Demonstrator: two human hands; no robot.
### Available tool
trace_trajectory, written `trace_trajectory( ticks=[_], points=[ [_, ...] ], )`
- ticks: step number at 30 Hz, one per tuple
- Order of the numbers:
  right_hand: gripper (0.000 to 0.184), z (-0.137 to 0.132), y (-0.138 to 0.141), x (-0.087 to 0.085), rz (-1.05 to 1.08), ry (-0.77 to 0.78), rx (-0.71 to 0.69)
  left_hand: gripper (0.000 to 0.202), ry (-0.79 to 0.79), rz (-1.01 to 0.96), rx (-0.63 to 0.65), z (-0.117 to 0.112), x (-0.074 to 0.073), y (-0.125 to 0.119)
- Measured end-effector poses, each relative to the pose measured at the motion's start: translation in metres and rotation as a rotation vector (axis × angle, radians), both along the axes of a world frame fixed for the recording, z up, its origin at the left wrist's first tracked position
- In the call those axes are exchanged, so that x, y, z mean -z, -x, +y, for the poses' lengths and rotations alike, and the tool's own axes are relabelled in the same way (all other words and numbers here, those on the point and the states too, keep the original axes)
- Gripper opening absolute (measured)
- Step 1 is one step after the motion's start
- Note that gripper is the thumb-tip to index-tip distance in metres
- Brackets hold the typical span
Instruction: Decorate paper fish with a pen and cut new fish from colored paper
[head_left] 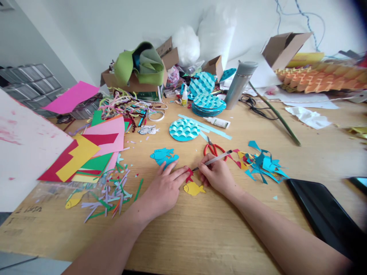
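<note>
My right hand [217,175] is closed round a thin pen-like craft knife [215,159], its tip pointing down-left at a small red paper piece [189,174]. My left hand [165,186] lies flat on the wooden table [200,236], fingers stretched out, fingertips pressing beside the red piece. A yellow paper fish [194,188] lies just below, between my two hands. A blue paper fish [164,156] rests just beyond my left fingertips.
Red-handled scissors [213,148] lie behind my right hand. Blue and red paper scraps [263,164] are to the right, coloured paper sheets [94,152] and strips to the left. Blue wave discs [184,129], glue bottles, a grey flask [239,84] and boxes stand further back. A black tablet [323,217] lies near right.
</note>
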State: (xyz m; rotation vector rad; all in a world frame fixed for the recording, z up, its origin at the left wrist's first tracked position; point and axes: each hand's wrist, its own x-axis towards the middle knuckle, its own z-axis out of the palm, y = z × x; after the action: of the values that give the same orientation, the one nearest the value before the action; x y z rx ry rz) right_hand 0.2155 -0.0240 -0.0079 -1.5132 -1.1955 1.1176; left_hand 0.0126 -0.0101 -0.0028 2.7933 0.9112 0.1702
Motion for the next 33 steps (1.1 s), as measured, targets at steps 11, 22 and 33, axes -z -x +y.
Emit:
trace_trajectory(
  ticks=[11, 22, 33],
  points=[
    [0.011, -0.0002, -0.0005, 0.0002, -0.002, 0.003, -0.007, 0.057, -0.002, 0.001, 0.003, 0.0, 0.0007, 0.0],
    [0.01, -0.0003, -0.0004, 0.0001, -0.009, -0.009, -0.014, 0.057, -0.005, -0.007, 0.004, 0.0007, 0.0012, 0.0005],
    [0.007, -0.0006, -0.0012, -0.0004, -0.037, -0.013, -0.029, 0.057, -0.002, -0.003, 0.005, 0.0006, 0.0017, 0.0006]
  ],
)
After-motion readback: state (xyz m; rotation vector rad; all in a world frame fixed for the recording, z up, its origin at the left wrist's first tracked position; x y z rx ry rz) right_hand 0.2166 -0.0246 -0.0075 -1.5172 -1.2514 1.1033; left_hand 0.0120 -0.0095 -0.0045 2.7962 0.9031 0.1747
